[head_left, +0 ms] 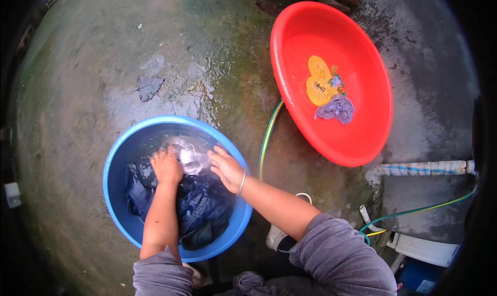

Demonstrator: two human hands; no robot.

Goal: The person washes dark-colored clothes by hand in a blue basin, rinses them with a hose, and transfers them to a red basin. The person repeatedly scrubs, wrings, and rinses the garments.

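A round blue tub point(110, 197) holds water and soaking dark blue jeans point(199, 205). A pale, whitish cloth point(190, 153) lies wet near the far side of the tub, between my two hands. My left hand point(166, 165) is partly in the water, its fingers curled down on the cloth's left side. From the right, my right hand point(227, 169) reaches over the rim with a bangle at the wrist. Its fingers close on the cloth's right edge, the tips partly hidden by glare and water.
A large red basin point(362, 135) lies to the far right; a small crumpled purple cloth point(336, 108) is in it. A green and yellow hose point(267, 135) runs between tub and basin. A wrapped pipe point(424, 168) crosses at right. A leaf point(148, 88) lies on wet concrete.
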